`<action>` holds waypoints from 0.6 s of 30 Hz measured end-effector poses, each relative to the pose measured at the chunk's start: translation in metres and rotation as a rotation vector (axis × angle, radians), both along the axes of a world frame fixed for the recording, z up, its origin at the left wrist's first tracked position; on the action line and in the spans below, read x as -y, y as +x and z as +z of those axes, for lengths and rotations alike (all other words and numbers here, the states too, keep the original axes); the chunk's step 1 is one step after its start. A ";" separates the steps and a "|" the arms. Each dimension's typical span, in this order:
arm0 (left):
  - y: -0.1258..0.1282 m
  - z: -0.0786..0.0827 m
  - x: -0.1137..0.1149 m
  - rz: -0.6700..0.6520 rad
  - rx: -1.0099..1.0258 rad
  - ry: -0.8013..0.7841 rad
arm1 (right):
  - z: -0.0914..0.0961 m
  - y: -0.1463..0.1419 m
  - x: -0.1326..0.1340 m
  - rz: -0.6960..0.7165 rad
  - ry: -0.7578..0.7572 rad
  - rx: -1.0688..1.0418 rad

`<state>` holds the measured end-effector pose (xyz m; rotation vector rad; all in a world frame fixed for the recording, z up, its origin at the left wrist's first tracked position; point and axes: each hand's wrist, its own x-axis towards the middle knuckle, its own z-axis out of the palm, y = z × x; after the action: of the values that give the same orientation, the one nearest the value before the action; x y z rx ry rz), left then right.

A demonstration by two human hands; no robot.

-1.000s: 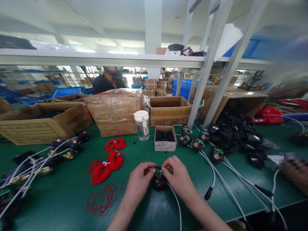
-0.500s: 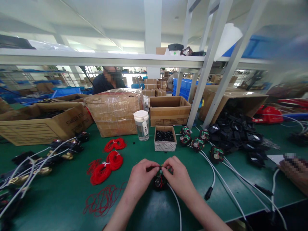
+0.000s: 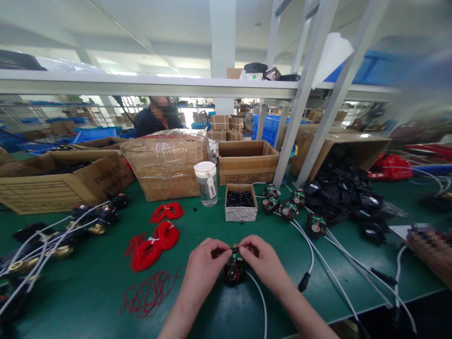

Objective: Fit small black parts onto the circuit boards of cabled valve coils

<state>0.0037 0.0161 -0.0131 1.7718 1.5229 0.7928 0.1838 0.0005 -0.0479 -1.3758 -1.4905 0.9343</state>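
Note:
A small round black unit with a green circuit board [image 3: 234, 272] sits on the green bench top in front of me, and a white cable [image 3: 260, 293] runs from its right side toward the front edge. My left hand [image 3: 208, 261] is closed, with thumb and forefinger pinched at the unit's upper left edge. From the other side my right hand [image 3: 259, 256] pinches at its upper right edge. Between the fingertips shows a small dark piece at the top of the unit; its exact shape is mostly hidden by the fingers.
Ahead stand a small box of black parts [image 3: 241, 214] and a lidded clear cup [image 3: 206, 184]. Red wire bundles [image 3: 152, 249] lie left. More circuit-board units [image 3: 289, 209] with cables and a heap of black housings [image 3: 342, 193] lie right, near another person's hand [image 3: 432, 249].
Both hands stay at the top of the unit; their fingertips have shifted slightly, showing more of its upper end. The whole view has moved a little.

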 end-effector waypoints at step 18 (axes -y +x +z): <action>0.000 0.002 -0.001 -0.007 -0.021 0.022 | 0.000 -0.006 0.001 -0.034 0.021 0.020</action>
<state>0.0041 0.0170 -0.0107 1.8061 1.5257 0.7931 0.1776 -0.0005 -0.0477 -1.3948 -1.4838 0.8831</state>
